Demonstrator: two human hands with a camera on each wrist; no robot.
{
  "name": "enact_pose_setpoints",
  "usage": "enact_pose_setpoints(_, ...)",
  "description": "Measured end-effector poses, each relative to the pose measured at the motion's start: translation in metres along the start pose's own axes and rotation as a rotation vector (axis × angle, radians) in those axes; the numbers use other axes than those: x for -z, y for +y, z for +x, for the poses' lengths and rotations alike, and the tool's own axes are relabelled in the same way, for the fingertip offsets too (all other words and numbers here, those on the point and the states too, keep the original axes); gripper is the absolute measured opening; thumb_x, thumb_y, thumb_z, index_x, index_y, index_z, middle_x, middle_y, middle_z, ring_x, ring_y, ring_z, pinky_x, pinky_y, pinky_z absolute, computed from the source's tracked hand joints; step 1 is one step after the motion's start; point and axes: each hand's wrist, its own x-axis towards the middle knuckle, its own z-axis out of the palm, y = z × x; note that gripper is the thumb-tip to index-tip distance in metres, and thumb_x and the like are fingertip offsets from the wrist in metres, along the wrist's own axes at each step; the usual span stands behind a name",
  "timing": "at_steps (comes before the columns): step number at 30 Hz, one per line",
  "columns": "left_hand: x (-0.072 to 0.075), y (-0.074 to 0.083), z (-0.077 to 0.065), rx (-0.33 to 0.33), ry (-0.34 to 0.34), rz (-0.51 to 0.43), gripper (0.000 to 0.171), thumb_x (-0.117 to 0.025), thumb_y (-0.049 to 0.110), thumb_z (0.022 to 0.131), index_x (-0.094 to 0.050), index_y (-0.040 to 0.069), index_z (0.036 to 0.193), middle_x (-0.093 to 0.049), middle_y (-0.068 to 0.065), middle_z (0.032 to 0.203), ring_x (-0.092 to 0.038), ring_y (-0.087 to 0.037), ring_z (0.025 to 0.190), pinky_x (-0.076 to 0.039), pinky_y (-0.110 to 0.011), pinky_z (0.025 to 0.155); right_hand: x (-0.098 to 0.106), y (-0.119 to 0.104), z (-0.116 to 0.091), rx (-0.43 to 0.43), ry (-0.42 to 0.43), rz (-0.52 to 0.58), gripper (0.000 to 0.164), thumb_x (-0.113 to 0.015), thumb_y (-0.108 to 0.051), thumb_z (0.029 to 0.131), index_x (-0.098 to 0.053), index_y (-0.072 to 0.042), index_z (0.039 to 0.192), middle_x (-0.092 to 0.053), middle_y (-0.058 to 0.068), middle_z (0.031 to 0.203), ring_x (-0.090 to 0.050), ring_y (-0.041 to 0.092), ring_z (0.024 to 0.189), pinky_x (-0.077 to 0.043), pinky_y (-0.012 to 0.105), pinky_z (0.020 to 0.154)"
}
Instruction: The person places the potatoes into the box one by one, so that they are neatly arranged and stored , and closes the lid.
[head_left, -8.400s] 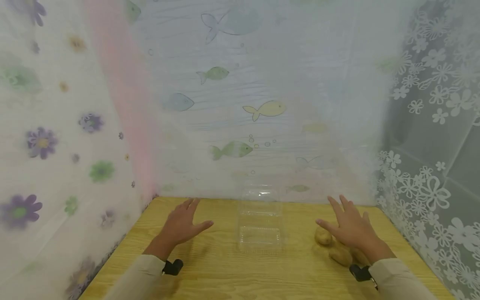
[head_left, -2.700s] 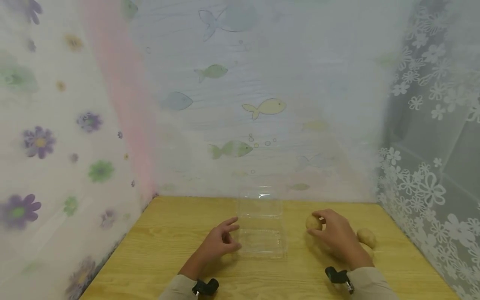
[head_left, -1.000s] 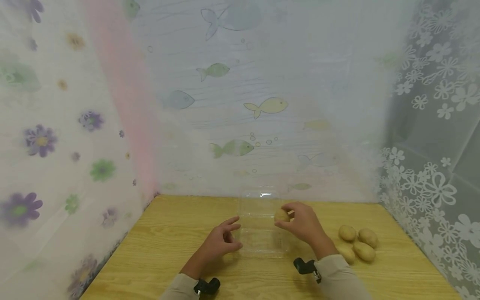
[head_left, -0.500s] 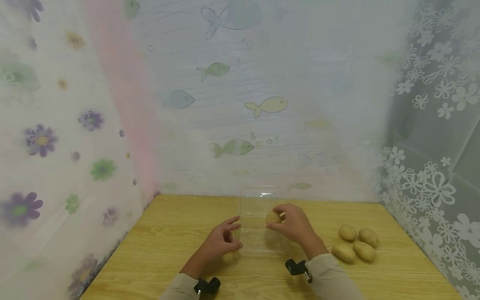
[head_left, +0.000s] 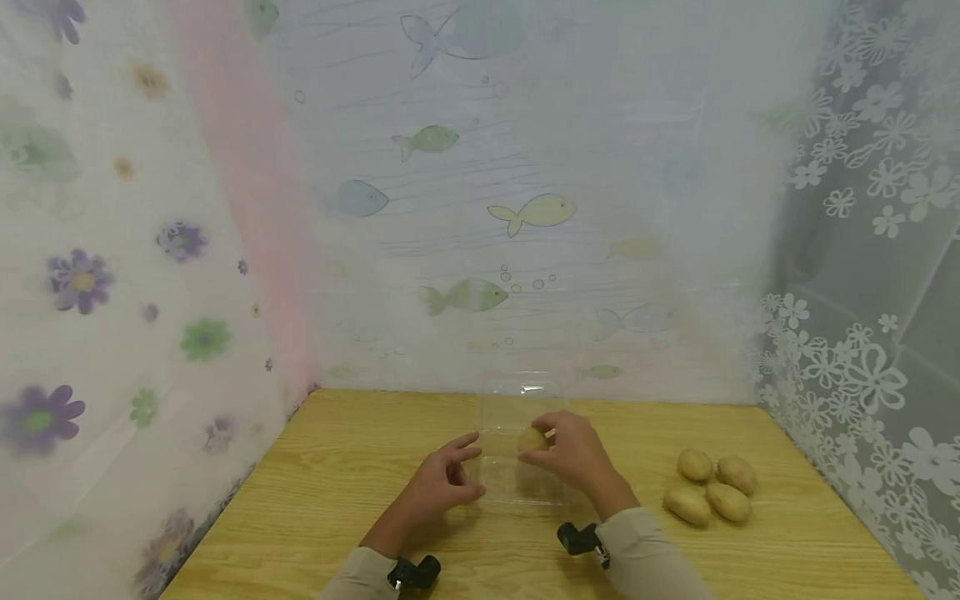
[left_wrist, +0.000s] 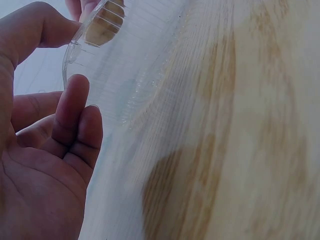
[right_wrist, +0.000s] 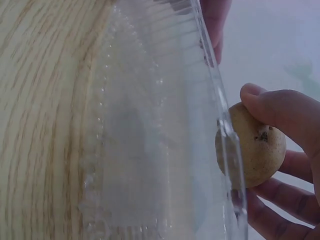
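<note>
In the head view my right hand point(head_left: 573, 448) pinches a potato point(head_left: 532, 443) over the clear plastic box point(head_left: 517, 502). The right wrist view shows this potato point(right_wrist: 257, 147) between thumb and fingers, partly behind the box's see-through rim point(right_wrist: 222, 107). A dark spot marks its skin. My left hand point(head_left: 438, 487) is at the left side of the box, with bent thumb and fingertips on the edge. Up close in the left wrist view, the left hand point(left_wrist: 52, 135) holds that edge, and the potato point(left_wrist: 105, 22) shows through the plastic. The box's lid point(head_left: 517, 408) stands raised at the back.
Several potatoes point(head_left: 708, 487) lie grouped on the wood-grain table point(head_left: 360, 442) to the right of my right forearm. Patterned curtains point(head_left: 450, 250) enclose the table at the back and both sides. Each wrist bears a black camera mount point(head_left: 416, 572).
My right hand took a potato from the group and carried it left, in over the box. Earlier my left hand moved from the table's left to the box edge, where it stays.
</note>
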Motion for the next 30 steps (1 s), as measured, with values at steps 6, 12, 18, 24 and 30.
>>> enact_pose_setpoints(6,0.000,0.001,-0.001,0.005,-0.002,0.005,0.074,-0.080,0.019,0.092,-0.046,0.002,0.155,-0.035,-0.007,0.168,-0.065,-0.009,0.081,-0.056,-0.023,0.075,-0.009,0.000,0.002,0.014,0.001,-0.010,0.048,-0.094,-0.036,0.075,-0.077,-0.011,0.113,-0.074,0.003,0.110,-0.072,0.015,0.088,-0.060,0.034,0.076)
enact_pose_setpoints(12,0.000,0.002,-0.002,0.003,-0.009,-0.001,0.074,-0.079,0.019,0.092,-0.045,0.002,0.156,-0.032,-0.007,0.169,-0.064,-0.010,0.080,-0.056,-0.023,0.074,-0.016,-0.002,0.004,0.018,0.008,-0.022,0.049,-0.095,-0.037,0.074,-0.078,-0.010,0.111,-0.073,0.003,0.105,-0.071,0.015,0.086,-0.060,0.033,0.075)
enact_pose_setpoints(18,0.000,0.004,-0.001,0.011,-0.007,-0.009,0.074,-0.079,0.018,0.092,-0.045,0.003,0.156,-0.033,-0.005,0.168,-0.064,-0.009,0.081,-0.056,-0.023,0.074,-0.022,-0.005,0.007,0.045,0.017,-0.072,0.049,-0.095,-0.037,0.074,-0.079,-0.009,0.112,-0.075,0.004,0.105,-0.071,0.016,0.085,-0.060,0.036,0.077)
enact_pose_setpoints(24,0.000,0.004,-0.002,0.015,-0.014,-0.008,0.074,-0.079,0.018,0.093,-0.044,0.004,0.156,-0.033,-0.006,0.169,-0.064,-0.009,0.081,-0.056,-0.023,0.074,-0.029,-0.010,0.006,0.061,-0.004,-0.111,0.050,-0.093,-0.039,0.075,-0.079,-0.009,0.113,-0.074,0.002,0.103,-0.069,0.016,0.088,-0.059,0.037,0.078)
enact_pose_setpoints(30,0.000,0.003,-0.002,0.011,-0.014,0.007,0.074,-0.078,0.017,0.093,-0.044,0.005,0.157,-0.033,-0.005,0.168,-0.063,-0.008,0.079,-0.055,-0.024,0.073,-0.033,-0.015,0.006,0.043,-0.019,-0.065,0.050,-0.094,-0.036,0.075,-0.079,-0.007,0.113,-0.075,0.006,0.108,-0.071,0.019,0.088,-0.059,0.039,0.078)
